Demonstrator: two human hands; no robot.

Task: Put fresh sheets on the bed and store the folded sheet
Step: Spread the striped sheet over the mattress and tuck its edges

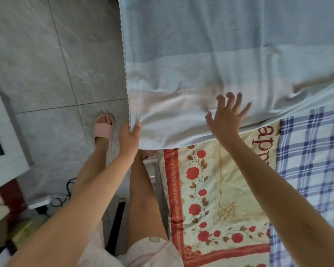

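A pale blue sheet (210, 54) with a pink band lies spread over the far part of the bed. My left hand (130, 138) pinches its near left corner at the bed's edge, thumb on top. My right hand (227, 116) is spread with fingers apart over the sheet's near hem, at or just above the cloth. Below the hem a cream cover with red roses (216, 199) shows, and beside it on the right a blue plaid sheet (312, 160).
Grey floor tiles (46, 64) lie left of the bed. My foot in a pink slipper (104, 130) stands beside the bed edge. A white unit (2, 132) sits at far left, with a power strip and cables (46, 203) on the floor below it.
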